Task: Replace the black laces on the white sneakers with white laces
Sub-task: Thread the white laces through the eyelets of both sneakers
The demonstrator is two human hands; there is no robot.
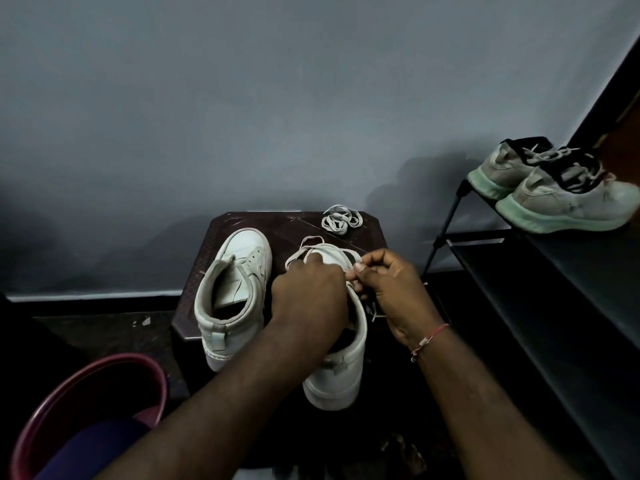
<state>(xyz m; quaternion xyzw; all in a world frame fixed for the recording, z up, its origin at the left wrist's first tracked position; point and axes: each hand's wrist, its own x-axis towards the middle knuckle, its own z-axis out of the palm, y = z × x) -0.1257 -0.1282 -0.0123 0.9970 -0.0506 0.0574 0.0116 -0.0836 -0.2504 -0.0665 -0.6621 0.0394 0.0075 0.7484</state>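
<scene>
step: threading flat white lace (300,252) into white high-top sneaker (346,372), centre frame on dark brown worktop (277,225) | right hand (391,289) grip pinches lace; left hand (308,292) grip hidden, cannot tell | advice: keep lace untwisted, ends even, snug every eyelet

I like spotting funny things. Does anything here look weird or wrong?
Yes. The left sneaker on the stool has no laces at all, its eyelets bare. The right sneaker, a white lace looping from it, pokes out past the stool's near edge. The grey shoes on the rack seem to overhang their shelf too.
</scene>
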